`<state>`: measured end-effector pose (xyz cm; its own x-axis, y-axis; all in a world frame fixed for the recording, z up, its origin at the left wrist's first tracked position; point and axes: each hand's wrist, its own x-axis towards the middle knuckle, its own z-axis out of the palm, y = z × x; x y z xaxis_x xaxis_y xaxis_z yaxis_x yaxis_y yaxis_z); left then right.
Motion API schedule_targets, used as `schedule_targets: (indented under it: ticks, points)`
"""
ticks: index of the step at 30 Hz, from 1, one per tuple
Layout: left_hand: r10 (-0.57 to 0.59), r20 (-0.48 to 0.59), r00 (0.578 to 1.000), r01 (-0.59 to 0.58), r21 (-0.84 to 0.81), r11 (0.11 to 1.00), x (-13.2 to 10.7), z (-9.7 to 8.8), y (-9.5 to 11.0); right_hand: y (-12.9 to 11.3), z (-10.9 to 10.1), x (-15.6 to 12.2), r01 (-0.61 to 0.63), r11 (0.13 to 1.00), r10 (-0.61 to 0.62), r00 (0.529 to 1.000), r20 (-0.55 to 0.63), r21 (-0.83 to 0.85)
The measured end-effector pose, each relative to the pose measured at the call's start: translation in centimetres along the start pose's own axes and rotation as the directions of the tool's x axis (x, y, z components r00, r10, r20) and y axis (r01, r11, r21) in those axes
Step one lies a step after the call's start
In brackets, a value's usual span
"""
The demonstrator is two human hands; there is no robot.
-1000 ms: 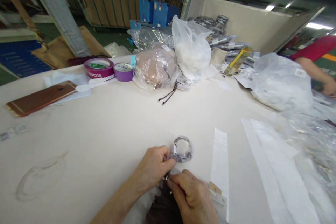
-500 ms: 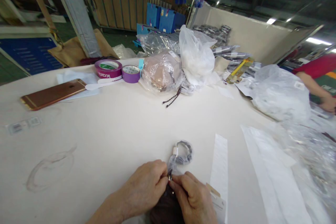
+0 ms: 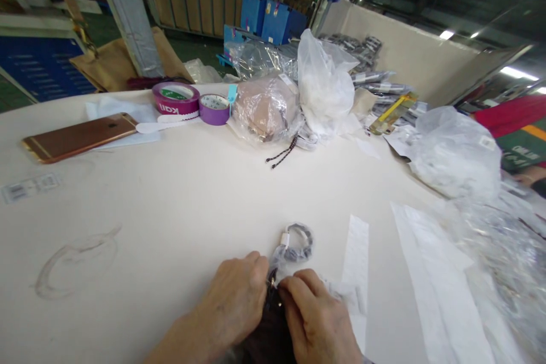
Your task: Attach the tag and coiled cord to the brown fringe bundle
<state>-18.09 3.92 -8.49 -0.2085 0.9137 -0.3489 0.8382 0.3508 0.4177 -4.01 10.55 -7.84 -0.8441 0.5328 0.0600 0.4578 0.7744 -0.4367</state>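
A dark item (image 3: pixel 271 335) lies at the bottom centre of the frame, partly hidden between the two hands, with a small metal piece (image 3: pixel 272 281) at its upper end. The left hand (image 3: pixel 236 296) has its fingers curled in, their tips closed on the item's upper end. The right hand (image 3: pixel 318 313) pinches with thumb and fingertips at the same spot, just beside the metal piece; the exact grip is hidden.

Just above the hands, at lower centre, a plastic-wrapped ring (image 3: pixel 301 256) with a white band lies on the pale table (image 3: pixel 170 199). Right of the right hand is a white strip (image 3: pixel 357 250), and farther right are white sheets (image 3: pixel 426 273) and crumpled clear plastic (image 3: pixel 503 250).

At upper centre sit a brown bundle (image 3: pixel 264 108) in clear wrap, a dark cord (image 3: pixel 281 156) in front of it, and a white bag (image 3: pixel 324 85) beside it. At upper left lie a phone (image 3: pixel 83 137), a magenta tape roll (image 3: pixel 174 107) and a smaller purple roll (image 3: pixel 215 114). Labels (image 3: pixel 32 186) are near the left edge.

At right is another white bag (image 3: pixel 456 148), with a co-worker's red sleeve (image 3: pixel 512 116) behind it. Blue crates (image 3: pixel 281 23) stand beyond the table at upper centre.
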Motion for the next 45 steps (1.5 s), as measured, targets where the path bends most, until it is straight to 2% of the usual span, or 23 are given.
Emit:
schedule_targets:
  ticks: [3, 5, 10, 14, 18, 24, 32, 36, 41, 45]
  points:
    - [0.038, 0.014, 0.999, -0.038, 0.034, 0.999, 0.0, 0.3, 0.1, -0.5, -0.2, 0.6, 0.058, 0.995, -0.053, 0.997, 0.061, -0.08]
    - [0.045, 0.014, 0.999, -0.046, 0.054, 0.997, 0.0, 0.4, 0.1, -0.8, -0.4, 1.2, 0.086, 0.99, -0.07, 0.987, 0.143, -0.109]
    - [0.04, 0.001, 0.999, -0.04, 0.103, 0.994, -0.1, 0.5, 0.4, -1.0, -1.4, 2.7, 0.045, 0.999, -0.037, 0.953, 0.302, -0.021]
    - [0.008, 0.004, 1.0, -0.008, 0.113, 0.994, -0.3, 0.5, 0.5, -0.6, -1.9, 3.4, 0.032, 0.997, -0.053, 0.941, 0.334, 0.07]
    - [-0.01, -0.014, 1.0, 0.012, 0.102, 0.995, -0.4, 0.6, 0.4, -0.6, -2.0, 3.9, 0.025, 0.998, -0.044, 0.935, 0.352, 0.058]
    - [-0.005, -0.036, 0.999, 0.008, 0.078, 0.997, -0.2, 0.6, 0.1, -0.5, -2.4, 5.1, -0.006, 0.999, -0.009, 0.911, 0.413, 0.035]
    - [0.023, -0.055, 0.998, -0.021, 0.049, 0.999, -0.2, 0.7, -0.4, -0.3, -2.7, 6.6, -0.089, 0.984, 0.004, 0.874, 0.487, 0.151]
    - [0.032, -0.058, 0.998, -0.029, 0.046, 0.998, -0.2, 0.8, -0.5, -0.5, -2.7, 6.7, -0.027, 0.997, -0.013, 0.86, 0.511, 0.07]
    - [0.028, -0.062, 0.998, -0.024, 0.067, 0.997, -0.1, 0.8, -0.5, -0.7, -2.2, 6.2, 0.173, 0.979, -0.089, 0.835, 0.542, -0.105]
    - [0.018, -0.078, 0.997, -0.012, 0.085, 0.996, -0.2, 0.6, -0.5, -0.8, -1.7, 5.6, 0.217, 0.963, -0.104, 0.845, 0.525, -0.16]
